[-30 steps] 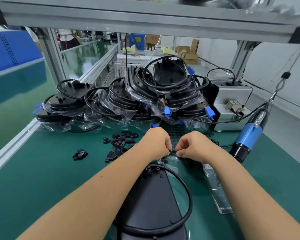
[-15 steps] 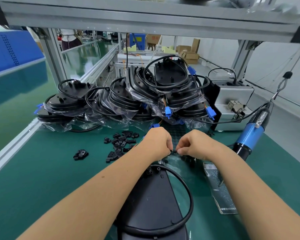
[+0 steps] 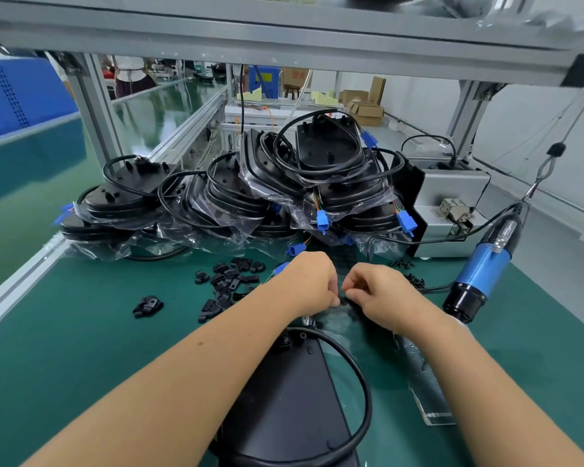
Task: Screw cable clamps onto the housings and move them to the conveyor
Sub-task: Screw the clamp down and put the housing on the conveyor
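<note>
A black housing [image 3: 284, 399] lies on the green mat in front of me, with its black cable [image 3: 358, 375] looping round its right side. Just beyond its far end my left hand [image 3: 309, 281] and my right hand [image 3: 376, 291] meet fingertip to fingertip. Both pinch a small black part, probably a cable clamp [image 3: 343, 299], on the cable; most of it is hidden by the fingers. Several loose black cable clamps [image 3: 230, 281] lie in a heap to the left of my left hand.
Stacked black housings [image 3: 284, 190] in plastic bags with blue connectors fill the back of the mat. A blue electric screwdriver [image 3: 479, 274] hangs at the right beside a grey box [image 3: 452, 210]. Small black screws [image 3: 415, 281] lie near it. The conveyor [image 3: 21, 197] runs along the left.
Both hands stay together at the cable and their fingers shift slightly. The screwdriver has swung a little.
</note>
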The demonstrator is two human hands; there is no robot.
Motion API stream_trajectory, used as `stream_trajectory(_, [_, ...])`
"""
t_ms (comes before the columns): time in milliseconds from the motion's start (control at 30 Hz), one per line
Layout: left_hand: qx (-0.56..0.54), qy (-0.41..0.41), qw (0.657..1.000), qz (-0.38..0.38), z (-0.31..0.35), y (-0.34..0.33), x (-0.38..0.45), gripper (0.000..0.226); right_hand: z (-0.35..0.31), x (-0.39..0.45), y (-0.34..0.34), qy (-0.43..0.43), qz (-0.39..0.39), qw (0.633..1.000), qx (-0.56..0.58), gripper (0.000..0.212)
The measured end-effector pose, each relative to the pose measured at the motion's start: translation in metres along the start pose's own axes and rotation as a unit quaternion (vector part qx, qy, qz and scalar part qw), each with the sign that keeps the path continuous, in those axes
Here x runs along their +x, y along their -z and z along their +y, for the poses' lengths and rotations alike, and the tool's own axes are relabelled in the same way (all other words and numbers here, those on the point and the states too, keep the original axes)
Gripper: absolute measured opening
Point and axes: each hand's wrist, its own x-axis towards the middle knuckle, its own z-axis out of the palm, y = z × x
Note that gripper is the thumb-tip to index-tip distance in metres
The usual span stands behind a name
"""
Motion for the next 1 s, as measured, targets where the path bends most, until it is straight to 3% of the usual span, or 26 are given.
stream_trajectory(400, [0.039, 0.025, 0.999, -0.007, 0.010, 0.009, -0.002, 0.021, -0.001, 0.013, 0.015, -0.046, -0.094, 0.991, 0.085, 0.016])
stream_trajectory(533, [0.067, 0.025, 0.997, -0.021, 0.013, 0.011, -0.003, 0.024, -0.002, 0.021, 0.019, -0.083, -0.132, 0.980, 0.121, 0.007])
stream_trajectory(1000, [0.055, 0.007, 0.998, 0.016, 0.008, 0.006, -0.005, 0.017, 0.004, 0.021, 0.015, -0.130, -0.116, 0.962, 0.213, 0.009])
